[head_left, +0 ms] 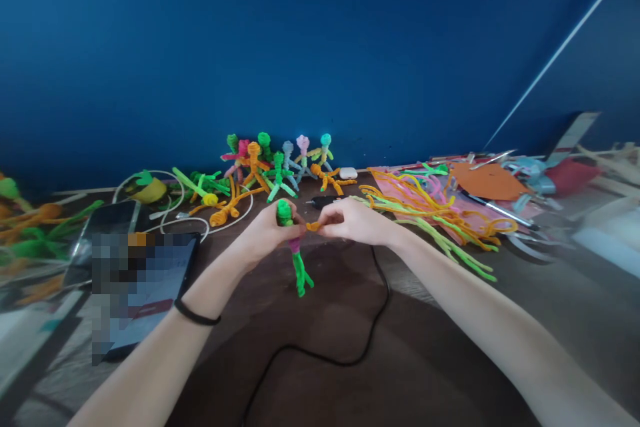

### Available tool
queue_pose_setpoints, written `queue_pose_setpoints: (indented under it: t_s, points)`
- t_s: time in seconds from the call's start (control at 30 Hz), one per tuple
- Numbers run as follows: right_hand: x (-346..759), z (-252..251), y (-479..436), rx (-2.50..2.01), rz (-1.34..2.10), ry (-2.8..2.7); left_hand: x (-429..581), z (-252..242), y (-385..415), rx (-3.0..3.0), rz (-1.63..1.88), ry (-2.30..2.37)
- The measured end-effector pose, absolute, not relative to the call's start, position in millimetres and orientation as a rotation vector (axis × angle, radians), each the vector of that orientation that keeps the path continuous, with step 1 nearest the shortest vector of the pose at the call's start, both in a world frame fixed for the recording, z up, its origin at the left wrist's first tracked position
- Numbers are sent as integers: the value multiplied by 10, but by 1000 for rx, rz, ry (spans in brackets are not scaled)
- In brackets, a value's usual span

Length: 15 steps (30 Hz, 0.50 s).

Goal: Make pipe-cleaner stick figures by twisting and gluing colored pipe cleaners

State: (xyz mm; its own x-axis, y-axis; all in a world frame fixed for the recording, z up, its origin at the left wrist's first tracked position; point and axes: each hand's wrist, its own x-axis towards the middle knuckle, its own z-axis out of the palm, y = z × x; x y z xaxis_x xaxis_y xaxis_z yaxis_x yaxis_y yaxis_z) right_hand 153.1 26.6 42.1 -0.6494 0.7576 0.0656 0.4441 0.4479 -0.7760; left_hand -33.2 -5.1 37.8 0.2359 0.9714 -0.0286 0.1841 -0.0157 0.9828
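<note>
Now my left fingers [290, 233] clasp the doll [295, 247]; my right fingers [329, 231] pinch an orange bit [313, 227] beside it. Beyond, near the wall [350, 47], sits a shut case [349, 173]; tablet [163, 297] left, stems [430, 203] right, a cable [389, 290] curving between.

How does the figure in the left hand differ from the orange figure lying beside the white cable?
The held figure has green legs and a purple middle; the lying figure looks orange throughout. The held figure is upright in the left hand; the lying figure rests on the table. Both look fuzzy.
</note>
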Motion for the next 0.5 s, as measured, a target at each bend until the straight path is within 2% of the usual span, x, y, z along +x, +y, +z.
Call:
queue_pose_setpoints:
  t_s: [0.37, 0.5]
  points:
    - [1481, 399, 266, -885, 1261, -2327, -295, 368, -28, 1790, 1045, 1414]
    - [1468, 360, 275, -887, 1303, -2338, -282, 386, -36, 1720, 1086, 1369]
